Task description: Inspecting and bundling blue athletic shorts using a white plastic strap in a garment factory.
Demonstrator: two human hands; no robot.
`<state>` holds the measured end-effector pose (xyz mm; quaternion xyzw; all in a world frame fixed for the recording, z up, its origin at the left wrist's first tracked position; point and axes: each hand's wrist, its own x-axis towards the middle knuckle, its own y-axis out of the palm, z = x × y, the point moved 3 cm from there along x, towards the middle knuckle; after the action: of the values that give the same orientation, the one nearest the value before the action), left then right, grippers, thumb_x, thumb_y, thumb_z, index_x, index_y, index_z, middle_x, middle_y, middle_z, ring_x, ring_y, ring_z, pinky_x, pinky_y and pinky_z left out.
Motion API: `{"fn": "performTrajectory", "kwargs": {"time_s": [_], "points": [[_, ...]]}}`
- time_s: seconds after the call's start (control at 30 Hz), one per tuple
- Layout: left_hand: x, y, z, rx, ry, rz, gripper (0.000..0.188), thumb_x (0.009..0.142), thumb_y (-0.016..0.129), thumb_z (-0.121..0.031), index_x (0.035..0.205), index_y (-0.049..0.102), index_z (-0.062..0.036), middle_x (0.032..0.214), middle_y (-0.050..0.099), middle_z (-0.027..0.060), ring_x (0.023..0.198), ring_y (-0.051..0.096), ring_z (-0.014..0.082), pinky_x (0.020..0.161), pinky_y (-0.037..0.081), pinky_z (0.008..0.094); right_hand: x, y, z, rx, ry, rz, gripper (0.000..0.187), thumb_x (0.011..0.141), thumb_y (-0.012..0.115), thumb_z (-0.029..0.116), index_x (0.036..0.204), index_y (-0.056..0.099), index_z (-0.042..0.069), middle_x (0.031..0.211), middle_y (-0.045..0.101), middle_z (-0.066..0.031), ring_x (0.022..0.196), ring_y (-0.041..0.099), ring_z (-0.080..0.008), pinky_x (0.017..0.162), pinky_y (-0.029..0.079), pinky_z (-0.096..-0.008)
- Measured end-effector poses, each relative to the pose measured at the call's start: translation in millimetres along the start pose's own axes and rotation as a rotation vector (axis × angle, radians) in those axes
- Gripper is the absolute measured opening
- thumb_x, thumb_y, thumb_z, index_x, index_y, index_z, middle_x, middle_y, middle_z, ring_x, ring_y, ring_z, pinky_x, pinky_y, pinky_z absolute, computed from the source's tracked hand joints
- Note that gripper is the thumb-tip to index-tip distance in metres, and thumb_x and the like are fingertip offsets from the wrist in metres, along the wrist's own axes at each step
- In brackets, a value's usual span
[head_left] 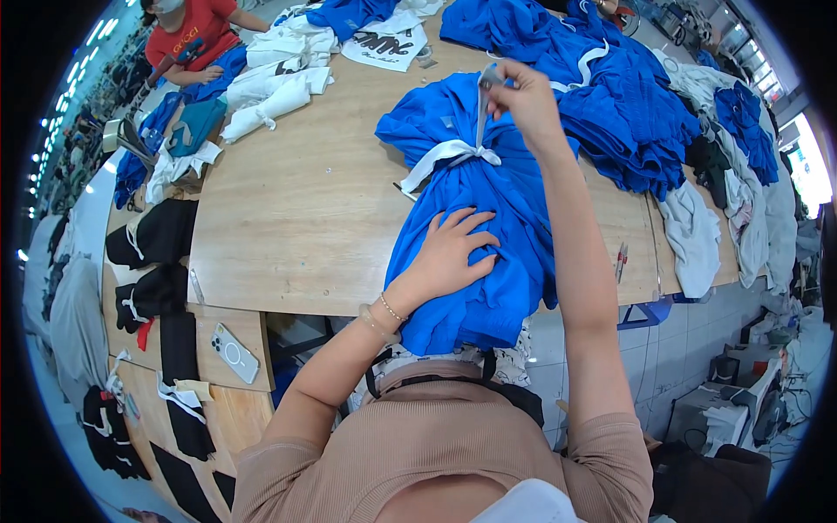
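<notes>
A bundle of blue fabric (436,222) lies on the table in front of me, its lower part hanging over the near edge. A white fabric strip (449,150) is knotted around its middle and gathers the cloth there. My left hand (455,251) rests flat on the bundle below the knot, fingers spread. Above the knot, my right hand (523,98) pinches an end of the strip, which runs taut up from the knot. The strip's other end trails to the left over the cloth.
Piled blue garments (602,113) lie at the back right, with white cloth (693,235) near them. Black tied bundles (157,234) and a phone (235,353) are at left. A person in red (193,44) stands across the table (288,218). A small pointed tool (622,261) lies on the right.
</notes>
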<state>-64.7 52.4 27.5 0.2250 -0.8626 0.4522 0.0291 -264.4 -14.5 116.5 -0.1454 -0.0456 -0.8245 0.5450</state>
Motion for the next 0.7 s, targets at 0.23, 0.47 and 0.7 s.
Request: {"fn": "performTrajectory", "kwargs": {"time_s": [0.23, 0.47, 0.7], "points": [[-5.7, 2.7, 7.1, 0.0, -0.018, 0.005, 0.023, 0.081, 0.06, -0.029, 0.098, 0.067, -0.0154, 0.133, 0.05, 0.0086, 0.126, 0.04, 0.0317, 0.104, 0.028, 0.0466, 8.7, 9.5, 119.2, 0.411, -0.294, -0.285, 0.011, 0.087, 0.053, 0.0, 0.092, 0.062, 0.004, 0.072, 0.059, -0.0015, 0.059, 0.056, -0.0077, 0.05, 0.045, -0.02], [16.6, -12.3, 30.5, -0.462, -0.037, -0.22, 0.022, 0.086, 0.058, -0.013, 0.103, 0.053, -0.001, 0.106, 0.056, 0.0167, 0.101, 0.059, 0.0297, 0.083, 0.047, 0.0334, 39.5, 24.0, 116.0, 0.044, -0.372, 0.239, 0.007, 0.088, 0.057, 0.007, 0.084, 0.058, 0.002, 0.077, 0.063, -0.0054, 0.067, 0.06, -0.0097, 0.062, 0.05, -0.0225], [44.6, -26.9, 107.7, -0.109, -0.484, -0.406, 0.025, 0.076, 0.062, -0.008, 0.099, 0.058, 0.0003, 0.099, 0.056, 0.0195, 0.087, 0.06, 0.032, 0.074, 0.049, 0.0412, -14.3, 1.8, -12.3, -1.155, -0.024, 0.282, 0.016, 0.074, 0.063, 0.011, 0.09, 0.063, 0.008, 0.098, 0.057, -0.0122, 0.089, 0.059, -0.0253, 0.078, 0.049, -0.0351]]}}
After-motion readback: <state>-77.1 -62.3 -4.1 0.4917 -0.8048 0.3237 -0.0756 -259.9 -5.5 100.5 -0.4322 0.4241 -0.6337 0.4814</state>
